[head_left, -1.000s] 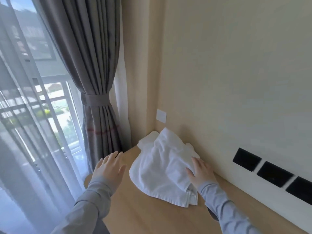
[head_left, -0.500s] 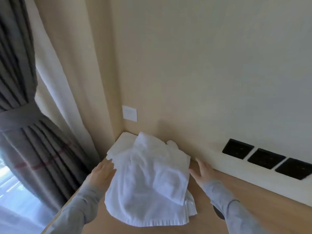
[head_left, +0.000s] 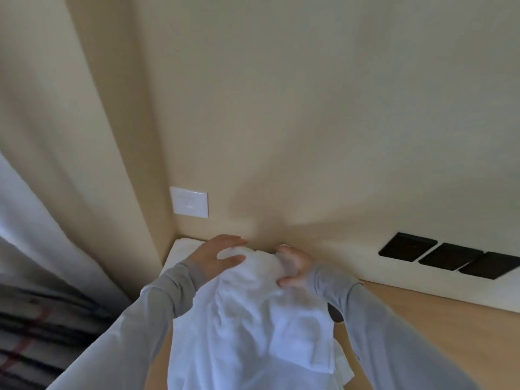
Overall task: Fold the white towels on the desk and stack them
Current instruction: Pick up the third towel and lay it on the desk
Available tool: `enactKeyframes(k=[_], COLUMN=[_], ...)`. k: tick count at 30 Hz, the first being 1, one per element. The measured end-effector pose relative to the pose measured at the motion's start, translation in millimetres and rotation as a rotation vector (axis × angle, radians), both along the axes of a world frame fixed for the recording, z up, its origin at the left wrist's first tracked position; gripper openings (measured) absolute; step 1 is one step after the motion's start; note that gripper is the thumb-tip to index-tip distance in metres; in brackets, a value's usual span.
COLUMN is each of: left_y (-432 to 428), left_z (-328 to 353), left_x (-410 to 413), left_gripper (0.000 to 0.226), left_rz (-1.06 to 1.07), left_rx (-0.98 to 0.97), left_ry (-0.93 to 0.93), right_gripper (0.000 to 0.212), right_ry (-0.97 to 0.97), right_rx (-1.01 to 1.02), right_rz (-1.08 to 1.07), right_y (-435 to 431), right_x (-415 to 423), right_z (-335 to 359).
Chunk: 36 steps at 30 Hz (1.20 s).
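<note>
Fingers (head_left: 283,249) of right hand (head_left: 295,266) curled round far edge of white towel (head_left: 253,333), left hand (head_left: 216,254) straddling same edge, grip unclear in blur, towel crumpled and heaped on wooden desk (head_left: 422,319) in wall corner, between both sleeves

The towels (head_left: 253,333) lie on the bench (head_left: 422,319) in the corner. The left hand (head_left: 216,256) and right hand (head_left: 295,266) flank their far end.
</note>
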State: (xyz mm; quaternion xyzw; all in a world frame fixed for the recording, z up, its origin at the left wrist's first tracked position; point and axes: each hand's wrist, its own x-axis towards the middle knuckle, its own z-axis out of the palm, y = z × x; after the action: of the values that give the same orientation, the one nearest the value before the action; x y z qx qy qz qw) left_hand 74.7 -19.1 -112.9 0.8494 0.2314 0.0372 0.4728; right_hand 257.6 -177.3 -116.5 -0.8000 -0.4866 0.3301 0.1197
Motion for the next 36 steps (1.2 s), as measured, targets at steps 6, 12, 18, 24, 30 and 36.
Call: enactKeyframes(k=[6, 12, 18, 24, 30, 36], left_y=[11.7, 7.7, -19.3, -59.2, -92.7, -131.2], left_z=[-10.0, -1.1, 44.2, 101.5, 148.4, 149.4], left_x=[15.5, 21.7, 34.1, 38.3, 84.3, 123.7], left_gripper=[0.019, 0.032, 0.039, 0.077, 0.083, 0.083], left_rz=[-0.103, -0.148, -0.221, -0.448, -0.559, -0.755], left_rx=[-0.065, 0.116, 0.168, 0.274, 0.417, 0.463], left_ry=[0.028, 0.114, 0.089, 0.119, 0.162, 0.304], right_gripper=[0.05, 0.04, 0.027, 0.041, 0.035, 0.037], right_ry=[0.011, 0.012, -0.11, -0.318, -0.501, -0.657], right_rx=[-0.121, -0.166, -0.021, 0.122, 0.198, 0.248], right_rz=[-0.033, -0.119, -0.102, -0.031, -0.04, -0.135], right_y=[2.6, -28.9, -76.3, -133.5, -193.7, -268.1], right_x=[7.5, 1.2, -7.5, -23.8, -33.2, -34.1], right_z=[6.4, 31.0, 111.2, 214.5, 293.4, 348.6])
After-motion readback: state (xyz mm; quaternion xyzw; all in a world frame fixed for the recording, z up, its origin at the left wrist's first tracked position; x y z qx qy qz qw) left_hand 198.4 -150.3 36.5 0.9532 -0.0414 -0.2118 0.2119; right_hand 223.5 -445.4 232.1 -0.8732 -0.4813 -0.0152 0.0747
